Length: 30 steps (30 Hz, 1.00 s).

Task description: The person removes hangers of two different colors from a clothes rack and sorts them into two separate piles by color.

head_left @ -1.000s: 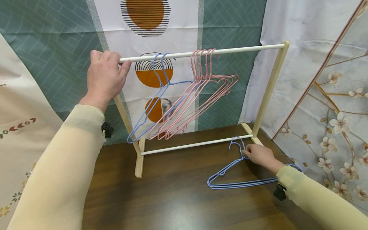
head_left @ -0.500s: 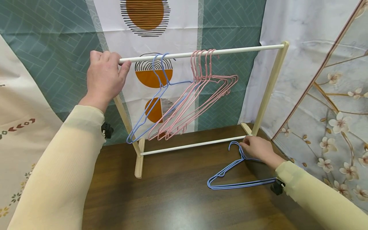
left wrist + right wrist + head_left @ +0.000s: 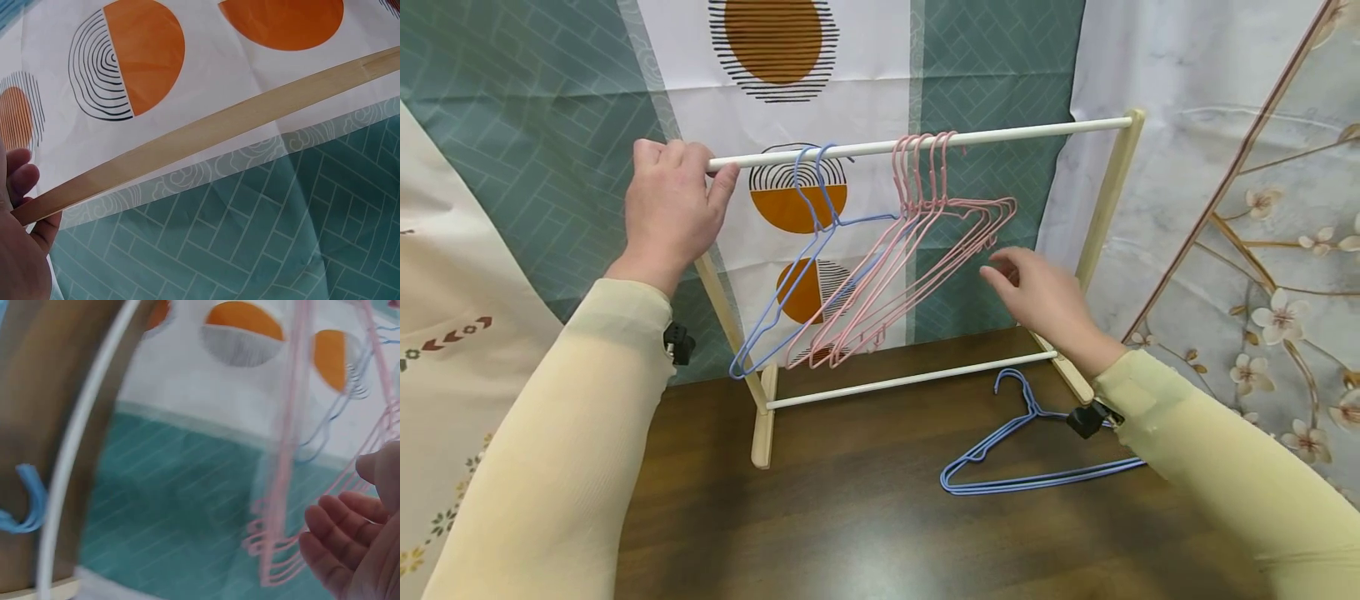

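Patterned curtains [image 3: 550,125] are hanging behind the dark wooden counter [image 3: 865,517]. A rack [image 3: 1105,217] is standing on it, far side. The left hand [image 3: 670,208] is gripping its top left corner; the right hand [image 3: 1037,300], fingers loosely spread and holding nothing, is hovering just right of the pink hangers [image 3: 925,250]. A blue hanger [image 3: 1022,450] is lying near right.

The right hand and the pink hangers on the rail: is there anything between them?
Nothing: in the head view the right hand reaches, empty, beside the pink hangers, with only backdrop cloth behind that gap.

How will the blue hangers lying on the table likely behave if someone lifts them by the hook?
The blue hangers are thin coated wire, so probably light and slightly springy. Being stacked loose, they may separate or swing. The open frames could snag the rack's lower rail.
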{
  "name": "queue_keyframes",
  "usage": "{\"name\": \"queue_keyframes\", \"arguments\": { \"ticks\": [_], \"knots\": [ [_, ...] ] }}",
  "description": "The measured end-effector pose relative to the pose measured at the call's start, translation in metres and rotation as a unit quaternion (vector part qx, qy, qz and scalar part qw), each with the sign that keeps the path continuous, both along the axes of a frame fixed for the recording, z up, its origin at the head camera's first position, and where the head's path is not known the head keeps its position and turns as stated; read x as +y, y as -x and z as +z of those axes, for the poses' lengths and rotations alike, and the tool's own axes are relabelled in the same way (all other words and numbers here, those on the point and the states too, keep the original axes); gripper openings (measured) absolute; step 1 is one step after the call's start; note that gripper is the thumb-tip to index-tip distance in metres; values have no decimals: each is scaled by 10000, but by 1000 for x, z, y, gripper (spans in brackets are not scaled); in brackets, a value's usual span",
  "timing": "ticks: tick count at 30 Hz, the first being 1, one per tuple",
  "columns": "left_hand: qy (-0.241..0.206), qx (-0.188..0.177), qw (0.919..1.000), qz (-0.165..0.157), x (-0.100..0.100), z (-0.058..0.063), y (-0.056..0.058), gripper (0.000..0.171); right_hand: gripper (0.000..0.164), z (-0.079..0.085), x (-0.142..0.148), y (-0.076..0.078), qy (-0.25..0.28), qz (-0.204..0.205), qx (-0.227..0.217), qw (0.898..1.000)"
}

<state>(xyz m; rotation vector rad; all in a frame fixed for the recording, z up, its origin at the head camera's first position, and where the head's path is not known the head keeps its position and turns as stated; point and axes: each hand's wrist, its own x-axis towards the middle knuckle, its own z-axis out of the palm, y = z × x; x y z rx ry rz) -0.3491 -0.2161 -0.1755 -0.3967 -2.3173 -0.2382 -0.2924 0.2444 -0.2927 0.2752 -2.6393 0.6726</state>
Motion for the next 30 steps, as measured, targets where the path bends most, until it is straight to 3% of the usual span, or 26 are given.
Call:
{"name": "queue_keyframes", "arguments": {
  "ticks": [6,12,20,30],
  "knots": [
    [3,-16,10000,38,-2,1,-2,53,51,41,-34,13,279,38,401,9988],
    [-13,-75,9999,77,-1,0,-3,54,57,67,-56,26,340,-83,354,9988],
    [-19,-39,10000,56,0,-1,-4,53,52,80,-67,42,188,-407,129,9989],
    [-34,12,10000,52,0,-1,-5,52,42,85,-70,48,289,-293,180,9990]
  ]
}}
